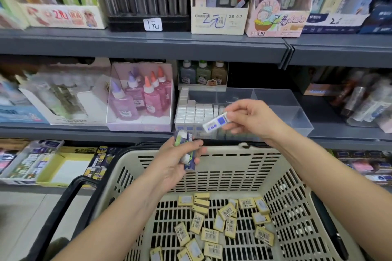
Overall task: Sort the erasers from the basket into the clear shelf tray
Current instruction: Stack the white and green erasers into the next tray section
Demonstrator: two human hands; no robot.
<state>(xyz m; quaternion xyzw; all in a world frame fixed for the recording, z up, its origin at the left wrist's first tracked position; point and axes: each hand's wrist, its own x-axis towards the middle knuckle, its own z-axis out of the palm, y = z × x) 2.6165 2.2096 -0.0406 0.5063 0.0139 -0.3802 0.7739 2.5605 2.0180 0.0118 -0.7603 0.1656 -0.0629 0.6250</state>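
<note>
Erasers: many loose in basket below both hands | right hand pinches one eraser just before tray | left hand grips perhaps three more | tray part-filled, plenty left to sort

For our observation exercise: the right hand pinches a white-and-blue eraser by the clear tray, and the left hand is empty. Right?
No: the head view shows the left hand gripping several erasers over the basket; the rest stands.
</note>
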